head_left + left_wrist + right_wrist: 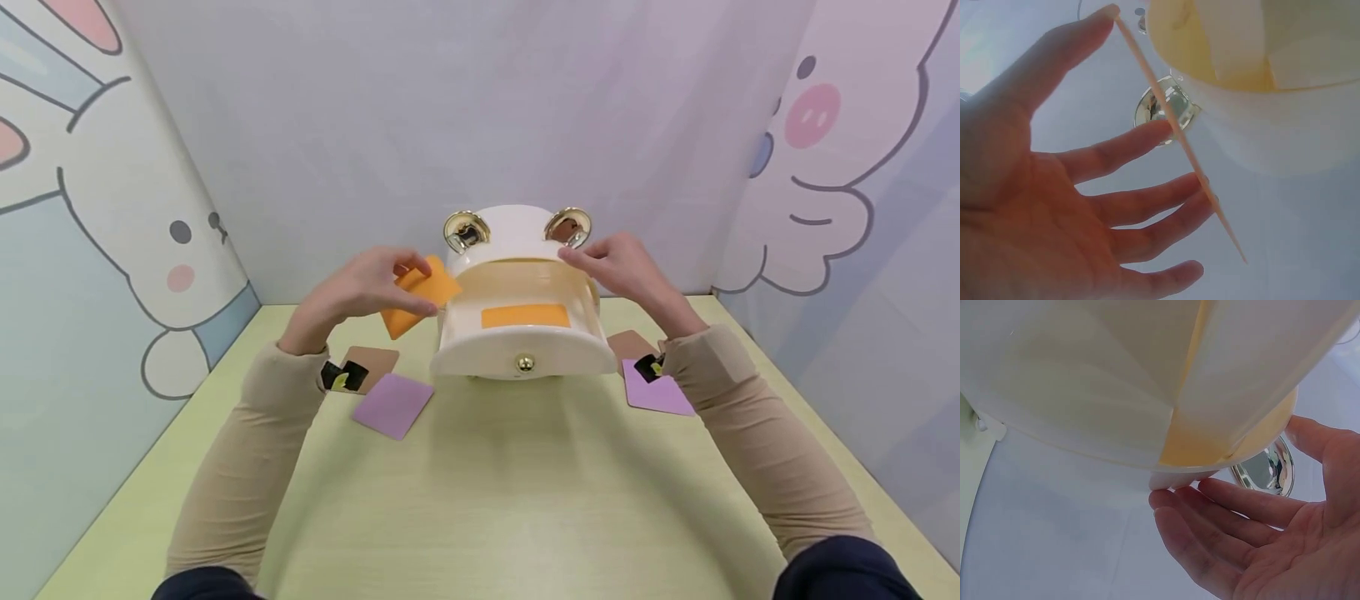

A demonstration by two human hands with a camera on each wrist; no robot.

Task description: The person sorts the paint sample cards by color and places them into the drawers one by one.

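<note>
Card pinched in the left hand, just beside the white box, with a wide gap between hood and drawer. Right hand grips the hood rim. Card's solid orange, super thin edge-on.

Orange's being shown by far L card, white by box, purple by near L card, lt. green by tbl.; bunny pttn. on L wall.

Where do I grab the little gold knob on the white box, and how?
Probably pinch the gold knob round its sides, coming from the front: it's small and rounded, and faces you from the curved front panel of the white box.
</note>
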